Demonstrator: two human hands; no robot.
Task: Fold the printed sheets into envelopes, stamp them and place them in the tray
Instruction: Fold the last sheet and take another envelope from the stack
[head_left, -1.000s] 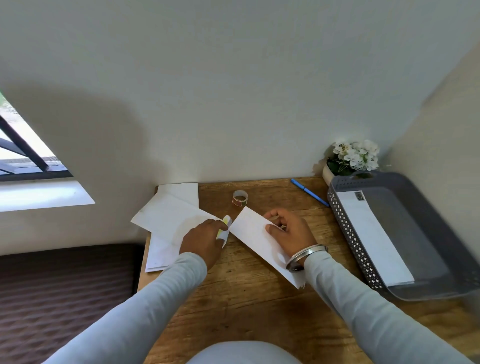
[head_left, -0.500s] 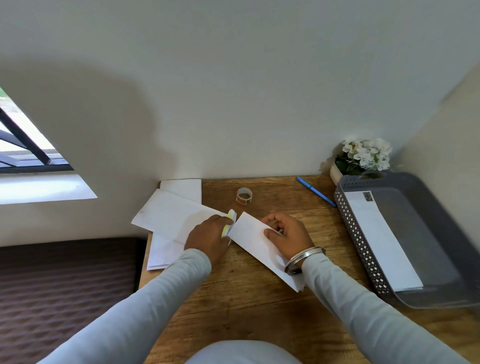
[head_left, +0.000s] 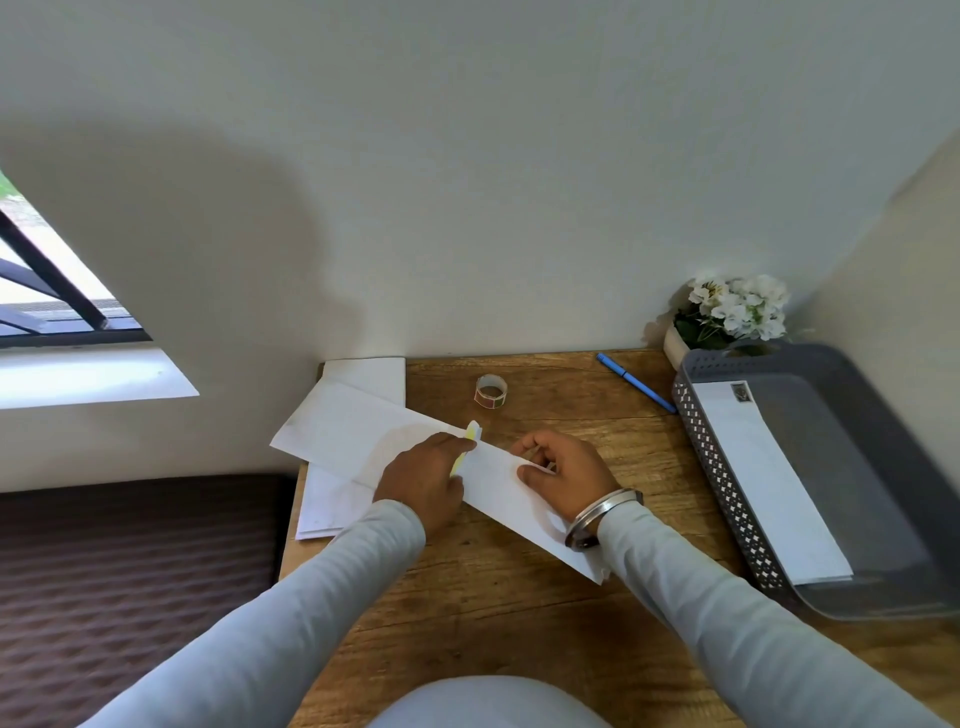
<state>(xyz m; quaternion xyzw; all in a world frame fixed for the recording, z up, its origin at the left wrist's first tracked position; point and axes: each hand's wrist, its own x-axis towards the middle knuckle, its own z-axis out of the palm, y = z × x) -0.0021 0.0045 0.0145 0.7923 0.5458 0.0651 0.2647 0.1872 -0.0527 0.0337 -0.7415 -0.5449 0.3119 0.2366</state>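
At the left of the frame a loose pile of sheets (head_left: 343, 441) lies at the edge of the worktop (head_left: 519, 613), and one corner seems to hang over it. I think a push from the left sleeve could slide them to the floor.

The left hand (head_left: 423, 480) sits just right of the pile, knuckles up, fingers closed around a small yellow-white glue stick (head_left: 467, 444) that touches the upper left end of the envelope (head_left: 511, 499). If the stick wanders, the glue could catch the sheet below, so the two papers stick together.

In the middle the envelope lies slanted, flat on the worktop. The right hand (head_left: 566, 478) rests on it with curled fingers, pressing and not gripping; if it lifts early, the flap may spring open. The stamp roll (head_left: 490, 392) stands behind, well apart.

At the right the tray (head_left: 727, 493) already holds one stamped envelope (head_left: 769, 478).
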